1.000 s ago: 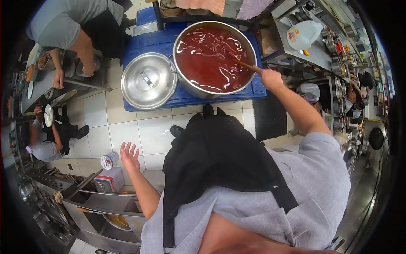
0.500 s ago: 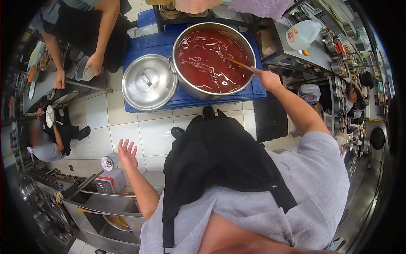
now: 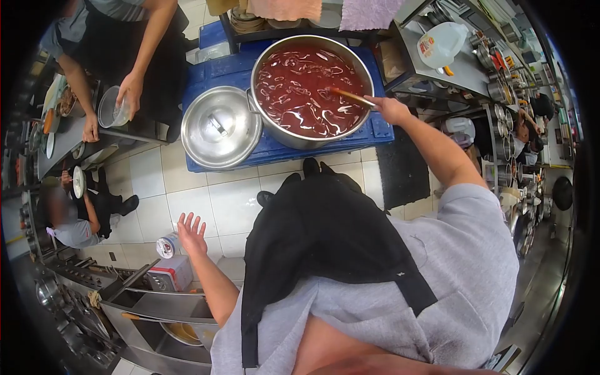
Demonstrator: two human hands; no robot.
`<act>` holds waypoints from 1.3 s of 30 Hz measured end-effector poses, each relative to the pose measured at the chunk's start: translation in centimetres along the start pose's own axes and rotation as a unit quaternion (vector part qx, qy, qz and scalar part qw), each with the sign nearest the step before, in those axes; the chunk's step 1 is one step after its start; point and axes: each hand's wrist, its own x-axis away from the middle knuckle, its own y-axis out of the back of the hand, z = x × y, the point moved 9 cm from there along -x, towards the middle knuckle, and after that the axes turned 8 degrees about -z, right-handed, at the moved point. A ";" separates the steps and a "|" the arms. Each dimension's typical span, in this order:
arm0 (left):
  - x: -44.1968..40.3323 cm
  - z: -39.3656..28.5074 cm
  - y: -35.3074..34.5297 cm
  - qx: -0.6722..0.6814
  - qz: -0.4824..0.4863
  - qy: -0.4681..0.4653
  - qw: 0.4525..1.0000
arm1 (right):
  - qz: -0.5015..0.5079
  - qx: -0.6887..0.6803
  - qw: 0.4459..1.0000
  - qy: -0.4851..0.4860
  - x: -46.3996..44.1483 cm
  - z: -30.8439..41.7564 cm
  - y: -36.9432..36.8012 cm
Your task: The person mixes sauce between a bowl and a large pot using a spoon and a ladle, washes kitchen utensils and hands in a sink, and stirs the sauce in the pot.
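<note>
A large steel pot [image 3: 275,132] of glossy red liquid stands on a blue surface [image 3: 212,70]. My right hand [image 3: 392,110], at the pot's right rim, is closed round the handle of a long spoon [image 3: 350,95], whose far end reaches over or into the liquid. Beside the pot on the left lies a round metal lid [image 3: 222,128] with its handle up. My left hand [image 3: 192,234] is held in the air at the lower left, fingers spread and holding nothing, near a white tub [image 3: 167,245].
At the upper left a co-worker [image 3: 112,47] holds a clear container [image 3: 114,107]. Another person [image 3: 78,215] holds a white plate at the left. A plastic jug [image 3: 442,45] sits on the right-hand metal counter. A steel shelf unit [image 3: 150,312] is at the lower left.
My right hand has shifted slightly left with the spoon, which lies at a changed angle. The co-worker's clear container has come forward. My left hand stays spread.
</note>
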 end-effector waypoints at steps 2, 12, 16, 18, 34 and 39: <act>0.3 1.3 1.4 -0.005 -0.011 0.009 1.000 | 0.005 0.056 0.997 -0.051 1.1 1.4 1.1; 1.0 2.3 1.4 -0.024 -0.011 0.041 0.999 | 0.162 0.162 0.968 0.099 -0.6 5.2 2.4; 0.6 -0.4 0.8 0.000 -0.004 -0.001 1.000 | 0.243 -0.031 0.968 -0.058 0.3 1.6 0.6; 1.0 -0.7 1.2 0.005 -0.006 -0.006 1.000 | 0.222 -0.060 0.972 -0.053 -0.2 0.2 -1.7; 1.3 -1.1 0.7 0.023 0.000 -0.003 1.000 | 0.200 0.137 0.955 0.169 -2.6 4.7 -1.3; 2.2 -0.8 2.9 0.051 -0.031 -0.006 0.998 | 0.142 -0.084 0.986 -0.022 -1.3 0.3 -3.4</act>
